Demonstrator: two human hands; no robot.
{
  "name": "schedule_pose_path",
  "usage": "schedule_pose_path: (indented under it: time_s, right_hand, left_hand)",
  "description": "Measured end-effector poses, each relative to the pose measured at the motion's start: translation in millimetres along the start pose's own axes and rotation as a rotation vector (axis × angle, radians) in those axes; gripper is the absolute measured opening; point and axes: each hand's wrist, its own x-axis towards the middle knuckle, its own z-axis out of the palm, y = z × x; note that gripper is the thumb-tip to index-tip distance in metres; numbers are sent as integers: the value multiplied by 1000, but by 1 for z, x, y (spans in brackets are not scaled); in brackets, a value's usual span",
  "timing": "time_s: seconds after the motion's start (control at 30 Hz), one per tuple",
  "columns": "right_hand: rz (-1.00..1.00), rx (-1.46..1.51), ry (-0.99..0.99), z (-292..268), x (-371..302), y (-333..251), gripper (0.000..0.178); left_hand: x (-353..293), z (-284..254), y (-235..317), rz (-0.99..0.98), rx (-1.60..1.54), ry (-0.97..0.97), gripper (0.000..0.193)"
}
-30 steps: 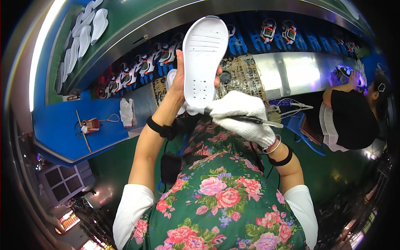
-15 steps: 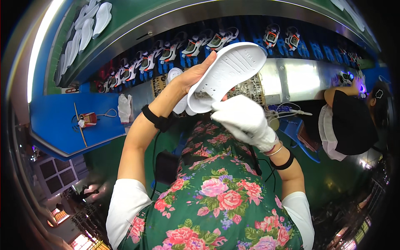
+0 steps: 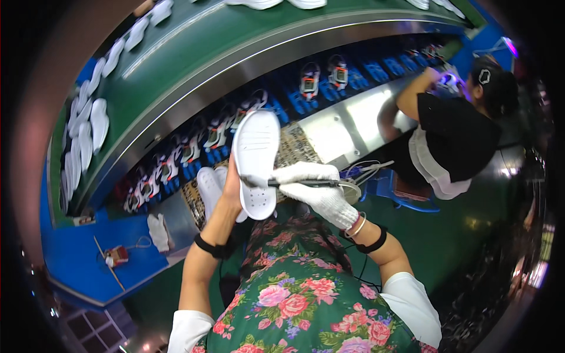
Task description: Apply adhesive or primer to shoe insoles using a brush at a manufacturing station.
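Observation:
A white shoe sole (image 3: 257, 138) stands nearly upright in front of me, its grooved, dotted face toward me. My bare left hand (image 3: 231, 187) is closed on its left edge; most of the fingers are hidden behind it. In a white knit glove, my right hand (image 3: 318, 191) grips a slim black-handled brush (image 3: 303, 183). The brush's greyish tip lies across the lower middle of the sole. Just left of the held sole, more white soles (image 3: 209, 191) rest on the bench, partly covered by my left hand.
Beyond the metal bench (image 3: 326, 129), a row of white-and-orange shoes (image 3: 216, 134) stands on blue holders. White soles (image 3: 99, 125) lie on the green upper belt (image 3: 194, 47). To the left, a blue table (image 3: 70, 253) bears a white glove (image 3: 158, 232). A co-worker (image 3: 453, 129) sits at right.
The sole has turned from slanted to nearly upright and moved left and down. My right hand now holds the brush's tip over the sole. The view has swung rightward.

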Motion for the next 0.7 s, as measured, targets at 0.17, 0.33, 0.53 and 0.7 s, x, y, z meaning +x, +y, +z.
schedule_pose_path:
  time_s: [0.17,0.33,0.53,0.7]
  right_hand:
    - [-320,-302,127,-14,4,-1,22]
    - [-466,-627,115,-19,-8,-3,23]
    - [-487,-582,139,-11,-22,-1,22]
    - [-418,-544,163,-14,-24,-4,21]
  left_hand:
    - [8,-24,-59,136,-12,-6,43]
    - [8,-21,-69,13,187,-95,51]
    - [-2,-25,-56,-234,-247,20,57]
    - [-7,-34,-61,-109,-374,-139,66]
